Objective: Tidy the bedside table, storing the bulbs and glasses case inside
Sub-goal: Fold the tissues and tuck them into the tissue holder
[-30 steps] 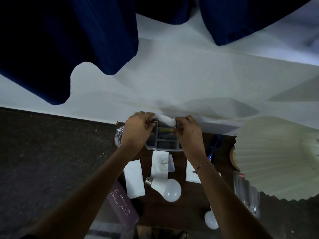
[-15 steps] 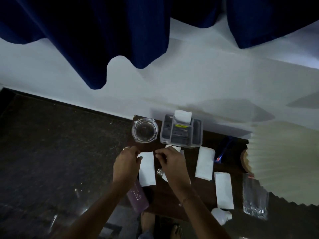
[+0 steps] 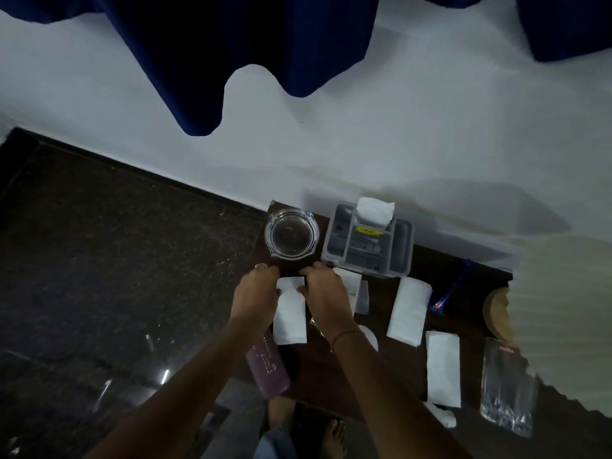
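From your head camera, your left hand point(image 3: 255, 294) and right hand point(image 3: 326, 294) meet just below the centre of the frame, each pinching one side of the top end of a white folded paper point(image 3: 289, 321) that lies on the dark desk point(image 3: 334, 376). Both sets of fingers are curled onto the paper's edges, thumbs towards each other. A thin bracelet point(image 3: 342, 336) circles your right wrist and a ring point(image 3: 261, 266) shows on your left hand.

Just above your hands sits a clear glass ashtray point(image 3: 292, 238), and to its right, a grey plastic organiser point(image 3: 367, 248) with a white tissue point(image 3: 375, 211) standing up from its far compartment. Below the organiser, more white folded papers lie apart: one point(image 3: 409, 311) right of centre, tilted, and another point(image 3: 443, 369) lower right.

One bulb point(image 3: 369, 336) is mostly hidden behind your right forearm, only a pale rounded part showing. A second bulb point(image 3: 442, 415) lies at the desk's near edge, lower right, partly under the paper. A purple glasses case point(image 3: 267, 367) rests at the desk's left near edge, beneath your left forearm. A clear plastic packet point(image 3: 506, 389) lies far right, next to a pleated lampshade point(image 3: 563, 326). Blue curtains point(image 3: 258, 44) hang across the top.
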{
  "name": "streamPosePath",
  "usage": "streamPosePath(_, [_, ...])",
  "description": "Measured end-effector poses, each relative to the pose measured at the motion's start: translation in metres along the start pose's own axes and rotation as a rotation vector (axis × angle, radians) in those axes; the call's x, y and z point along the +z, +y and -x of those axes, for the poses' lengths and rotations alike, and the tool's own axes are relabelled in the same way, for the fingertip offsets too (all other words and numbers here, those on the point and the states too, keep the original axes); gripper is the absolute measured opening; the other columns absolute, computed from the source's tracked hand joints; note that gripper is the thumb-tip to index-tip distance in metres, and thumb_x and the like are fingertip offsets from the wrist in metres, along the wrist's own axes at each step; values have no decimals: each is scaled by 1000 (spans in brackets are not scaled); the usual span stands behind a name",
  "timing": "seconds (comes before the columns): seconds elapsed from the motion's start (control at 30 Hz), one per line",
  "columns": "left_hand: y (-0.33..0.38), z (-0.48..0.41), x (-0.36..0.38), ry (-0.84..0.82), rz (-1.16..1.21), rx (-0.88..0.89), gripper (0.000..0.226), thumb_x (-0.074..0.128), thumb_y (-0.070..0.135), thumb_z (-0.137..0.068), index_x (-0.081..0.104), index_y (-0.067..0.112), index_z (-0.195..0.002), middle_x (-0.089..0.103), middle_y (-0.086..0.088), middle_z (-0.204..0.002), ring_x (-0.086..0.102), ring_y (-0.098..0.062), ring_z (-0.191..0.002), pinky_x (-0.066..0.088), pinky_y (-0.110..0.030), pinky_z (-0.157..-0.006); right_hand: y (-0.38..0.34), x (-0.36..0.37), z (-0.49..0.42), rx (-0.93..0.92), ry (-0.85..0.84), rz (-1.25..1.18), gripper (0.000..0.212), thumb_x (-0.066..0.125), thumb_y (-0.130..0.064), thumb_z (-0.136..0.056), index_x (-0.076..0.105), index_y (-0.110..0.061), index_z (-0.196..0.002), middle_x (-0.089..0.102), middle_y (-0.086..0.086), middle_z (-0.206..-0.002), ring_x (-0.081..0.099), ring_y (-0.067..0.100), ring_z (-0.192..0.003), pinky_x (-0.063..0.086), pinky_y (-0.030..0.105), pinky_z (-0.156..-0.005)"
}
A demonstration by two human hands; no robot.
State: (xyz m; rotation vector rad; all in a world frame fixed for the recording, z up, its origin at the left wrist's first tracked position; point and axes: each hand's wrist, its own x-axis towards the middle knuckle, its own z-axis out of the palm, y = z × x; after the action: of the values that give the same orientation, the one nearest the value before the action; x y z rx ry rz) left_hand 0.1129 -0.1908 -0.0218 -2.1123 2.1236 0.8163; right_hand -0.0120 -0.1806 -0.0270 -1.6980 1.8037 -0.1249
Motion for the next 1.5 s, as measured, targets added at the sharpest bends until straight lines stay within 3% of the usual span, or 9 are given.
streamPosePath(0.23, [-1,-3,-6,47,-12,28,12,56,16,-86,66,15,-92,63,-6,-96,61,-23,-86,36,-26,-62,-3,-1,-3,-16,36,9,19,50,-15,-92,64,-7,-103,59,9,-109,58,22,-97,47,31,-84])
streamPosePath(0.5, [6,12,-46,101,55,188,22,62,29,-83,67,29,-105,68,5,-97,62,-12,-89,39,-20,-69,-8,-23,20,-178,197,-32,16,56,-13,-88,67,-11,-99,65,7,-103,60,19,-96,46,27,-80])
streamPosePath(0.63, [23,27,-67,156,93,196,12,65,26,-81,71,23,-91,71,1,-81,62,-14,-72,34,-20,-59,-18,-46,34,-250,311,-73,15,59,-8,-85,67,-11,-98,67,7,-98,63,19,-89,48,26,-77])
streamPosePath(0.83, [58,36,-88,352,286,150,10,67,26,-81,67,18,-87,55,12,-64,46,5,-50,27,-9,-49,-30,-78,54,128,500,-633,25,62,-23,-86,54,-14,-108,60,-8,-90,64,12,-89,54,24,-77])
streamPosePath(0.93, [81,31,-91,303,472,128,17,62,26,-86,67,16,-98,62,8,-76,55,0,-62,42,-12,-56,-33,-86,58,311,382,-989,31,51,-34,-91,54,-13,-113,65,0,-100,65,19,-98,56,41,-85])
streamPosePath(1.07, [106,22,-89,150,785,34,16,54,25,-90,67,16,-89,70,0,-81,64,-6,-72,52,-17,-66,-38,-98,51,342,330,-1230,42,38,-50,-91,61,-22,-112,68,1,-108,62,14,-106,48,43,-100])
streamPosePath(1.2, [120,11,-91,-16,1199,-157,36,40,46,-94,67,24,-102,73,-1,-92,69,-13,-90,52,-23,-70,-36,-113,40,365,311,-1240,79,28,-70,-72,57,-18,-123,63,7,-123,58,19,-116,44,43,-104])
streamPosePath(1.3, [125,1,-92,-91,1271,-202,55,30,57,-92,59,21,-122,72,-5,-99,66,-11,-93,44,-20,-70,-33,-119,35,349,291,-1246,83,25,-70,-68,56,-17,-124,61,9,-127,56,18,-119,41,41,-107])
streamPosePath(1.5, [126,-10,-92,-129,1292,-241,59,25,58,-92,55,22,-127,69,0,-88,65,-2,-77,45,-15,-66,-26,-116,31,284,289,-1205,82,24,-66,-71,55,-12,-125,62,12,-124,57,21,-118,42,38,-107])
